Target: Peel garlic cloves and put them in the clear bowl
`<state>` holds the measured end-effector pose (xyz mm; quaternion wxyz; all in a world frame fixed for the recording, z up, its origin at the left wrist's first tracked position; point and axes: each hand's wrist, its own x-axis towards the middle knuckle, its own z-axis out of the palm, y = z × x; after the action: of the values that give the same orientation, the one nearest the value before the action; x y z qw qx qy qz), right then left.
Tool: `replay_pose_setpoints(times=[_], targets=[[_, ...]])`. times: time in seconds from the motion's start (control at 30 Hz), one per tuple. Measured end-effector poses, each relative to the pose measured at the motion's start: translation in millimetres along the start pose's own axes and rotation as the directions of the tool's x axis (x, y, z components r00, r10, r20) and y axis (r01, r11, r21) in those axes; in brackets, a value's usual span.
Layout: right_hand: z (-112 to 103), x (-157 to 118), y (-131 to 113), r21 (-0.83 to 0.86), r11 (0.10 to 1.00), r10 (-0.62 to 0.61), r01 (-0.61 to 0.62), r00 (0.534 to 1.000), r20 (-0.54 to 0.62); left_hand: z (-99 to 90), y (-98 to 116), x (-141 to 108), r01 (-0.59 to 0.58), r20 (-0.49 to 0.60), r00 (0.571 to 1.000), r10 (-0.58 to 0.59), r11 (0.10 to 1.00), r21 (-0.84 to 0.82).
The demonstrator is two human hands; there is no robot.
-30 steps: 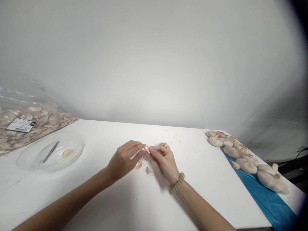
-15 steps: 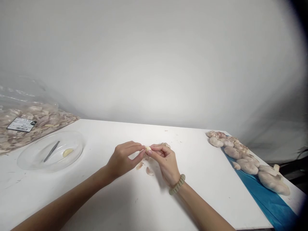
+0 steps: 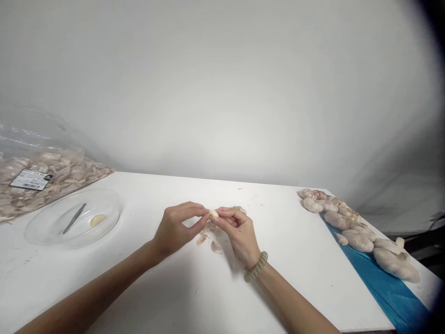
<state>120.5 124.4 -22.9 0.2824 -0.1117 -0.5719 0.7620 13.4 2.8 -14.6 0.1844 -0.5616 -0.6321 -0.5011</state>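
A pale garlic clove (image 3: 213,214) is pinched between my two hands above the middle of the white table. Thumb and fingertips of my left hand (image 3: 182,226) close on its left end. On the other side, my right hand (image 3: 239,234), with a bead bracelet at the wrist, grips it between thumb and forefinger. Loose bits of garlic skin (image 3: 216,247) lie on the table under the fingers. Just behind my right hand, part of a garlic bulb (image 3: 239,209) shows; the fingers hide the rest.
On the left, a clear bowl (image 3: 41,234) holds a peeled clove (image 3: 98,220) and a thin grey tool (image 3: 74,218). Beyond it lies a plastic bag full of garlic skins (image 3: 66,174). Several garlic bulbs (image 3: 358,240) line the right side along a blue cloth (image 3: 389,287).
Both hands stay nearly in place, with small finger movements around the clove. More of the clove's pale surface shows between the fingertips now.
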Motion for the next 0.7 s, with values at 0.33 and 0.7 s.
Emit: replay_pose_setpoints(times=[0.33,0.7], targets=[[3.9,-4.0,-10.3,0.015,0.997,0.073,-0.073,0.997,0.012,-3.4,3.7,4.7,0.126,0.104,0.988,-0.116,0.987,-0.097],[3.4,-4.5,-9.5,0.011,0.998,0.061,-0.061,0.997,0.052,-5.8,6.2,6.1,0.139,0.140,0.982,-0.123,0.984,-0.112]])
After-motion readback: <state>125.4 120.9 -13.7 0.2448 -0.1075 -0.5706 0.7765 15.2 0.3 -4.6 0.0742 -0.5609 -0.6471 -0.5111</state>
